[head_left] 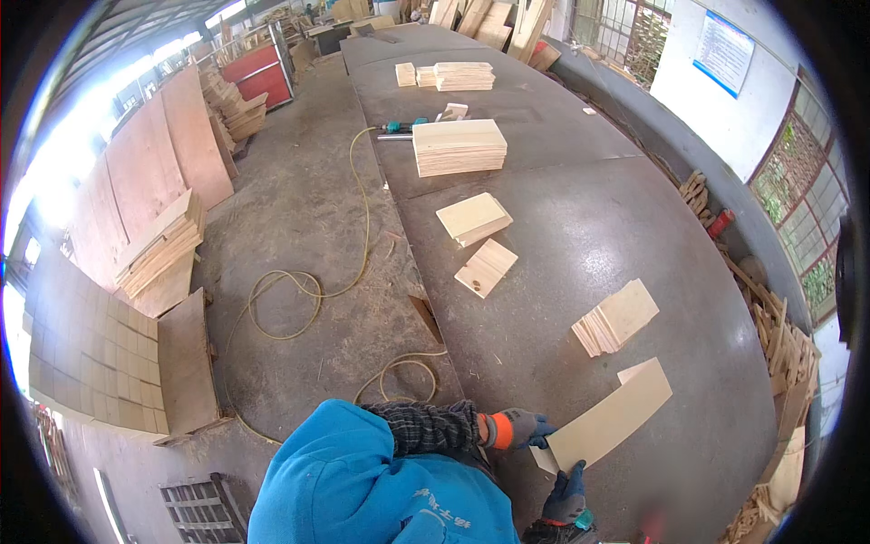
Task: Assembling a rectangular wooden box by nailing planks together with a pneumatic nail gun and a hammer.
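A long, pale wooden board (612, 417) lies at a slant on the dark table in front of me, with short wooden pieces standing out at both its ends. My left hand (521, 428), in a grey-blue glove with an orange cuff, has its fingers closed at the board's near-left end. My right hand (569, 494), gloved in dark blue, grips the board's near edge from below, close to that same corner. A stack of small boards (616, 317) leans over beyond the long board. What the left fingertips pinch is partly hidden.
Further up the table (562, 245) lie a single board (487, 268), a short stack (474, 219) and a taller stack (459, 148). A green nail gun (403, 127) rests beside that; its yellow hose (367, 218) coils on the floor. Scrap wood (770, 335) lines the right wall.
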Tool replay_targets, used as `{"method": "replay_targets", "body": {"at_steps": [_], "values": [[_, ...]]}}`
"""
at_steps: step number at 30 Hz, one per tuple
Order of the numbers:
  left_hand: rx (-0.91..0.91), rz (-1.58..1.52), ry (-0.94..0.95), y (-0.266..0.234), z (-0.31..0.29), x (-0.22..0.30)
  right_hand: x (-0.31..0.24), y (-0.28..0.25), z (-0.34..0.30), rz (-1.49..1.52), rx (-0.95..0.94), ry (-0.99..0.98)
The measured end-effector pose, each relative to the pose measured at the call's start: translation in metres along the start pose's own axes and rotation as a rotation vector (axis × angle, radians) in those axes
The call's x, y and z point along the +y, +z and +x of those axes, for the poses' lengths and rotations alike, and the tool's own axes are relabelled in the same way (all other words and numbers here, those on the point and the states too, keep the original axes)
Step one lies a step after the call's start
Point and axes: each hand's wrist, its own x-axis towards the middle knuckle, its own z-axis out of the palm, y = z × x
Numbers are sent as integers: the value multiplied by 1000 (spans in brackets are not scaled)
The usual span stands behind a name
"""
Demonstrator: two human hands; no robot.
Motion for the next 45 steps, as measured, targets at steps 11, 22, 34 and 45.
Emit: {"method": "replay_targets", "body": {"at_steps": [11,22,34,45], "values": [[251,-164,-28,27,-15,-4,-19,-13,17,-283,-171,-89],[212,-217,-35,40,-15,-1,-14,-16,4,-286,-121,-137],[240,-542,186,49,17,-82,-12,-3,32,-383,-19,-119],[148,-196,192,11,36,-28,-8,-11,25,-293,92,-9]]}}
